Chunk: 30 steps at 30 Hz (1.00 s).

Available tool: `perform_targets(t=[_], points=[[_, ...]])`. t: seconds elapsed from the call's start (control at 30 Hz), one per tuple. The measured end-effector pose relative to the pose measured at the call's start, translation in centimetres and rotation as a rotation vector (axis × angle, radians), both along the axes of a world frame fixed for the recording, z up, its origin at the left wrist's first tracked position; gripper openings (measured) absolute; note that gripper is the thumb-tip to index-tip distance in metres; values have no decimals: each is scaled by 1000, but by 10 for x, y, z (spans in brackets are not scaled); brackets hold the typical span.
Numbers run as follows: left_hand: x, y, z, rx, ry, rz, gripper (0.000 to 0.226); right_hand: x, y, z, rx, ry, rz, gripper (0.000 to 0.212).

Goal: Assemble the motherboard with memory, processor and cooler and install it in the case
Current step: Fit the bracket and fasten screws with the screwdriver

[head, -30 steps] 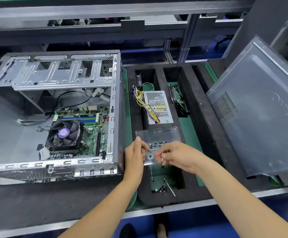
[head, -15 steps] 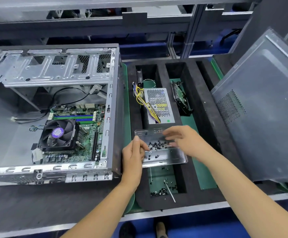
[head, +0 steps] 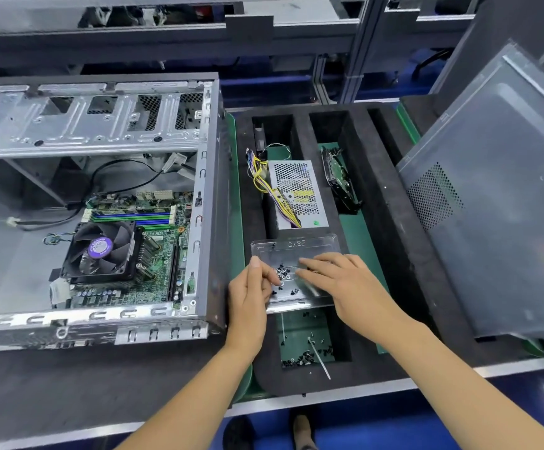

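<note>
Just right of the open grey metal computer case [head: 101,203], which already holds the green motherboard [head: 153,254], a clear plastic screw tray [head: 296,251] rests on black foam. The left hand [head: 251,300] pinches its near-left edge; the right hand [head: 345,280] spreads loose fingers [head: 309,264] over tiny black screws [head: 283,274], light, slippery things probably best pinched by the head.

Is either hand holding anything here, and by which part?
Left hand pinches the clear plastic tray at its left edge. Right hand reaches into it; its grip cannot be told.
</note>
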<state>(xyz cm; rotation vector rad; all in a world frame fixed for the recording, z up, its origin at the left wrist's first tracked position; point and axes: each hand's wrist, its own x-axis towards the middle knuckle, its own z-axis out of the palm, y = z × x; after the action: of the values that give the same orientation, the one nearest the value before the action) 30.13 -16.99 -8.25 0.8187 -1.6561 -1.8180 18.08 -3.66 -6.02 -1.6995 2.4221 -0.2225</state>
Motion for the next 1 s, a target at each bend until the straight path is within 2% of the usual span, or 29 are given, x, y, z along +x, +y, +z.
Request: perform_targets(t=[0.1, 0.27, 0.43, 0.53, 0.63, 0.77, 0.83, 1.0], points=[[-1, 0, 0, -1, 2, -2, 50, 5, -4, -4, 15, -9, 47, 68], [0, 0, 0, 4, 5, 1, 50, -4, -2, 1, -199, -96, -150, 52], [-2, 1, 2, 12, -13, 34, 46, 5, -27, -4, -78, 109, 71, 63], [-4, 1, 4, 9, -10, 61, 36, 2, -21, -5, -121, 153, 16, 60], [-7, 1, 4, 16, 1, 97, 30, -2, -18, -5, -234, 69, -100, 48], [-11, 2, 6, 52, 12, 161, 27, -5, -39, -4, -304, -257, -374, 21], [-13, 1, 7, 68, 11, 172, 26, -8, -49, -7, -283, -286, -452, 16], [-16, 0, 10, 89, -8, 185, 26, -7, -60, -12, -183, -279, -435, 10]])
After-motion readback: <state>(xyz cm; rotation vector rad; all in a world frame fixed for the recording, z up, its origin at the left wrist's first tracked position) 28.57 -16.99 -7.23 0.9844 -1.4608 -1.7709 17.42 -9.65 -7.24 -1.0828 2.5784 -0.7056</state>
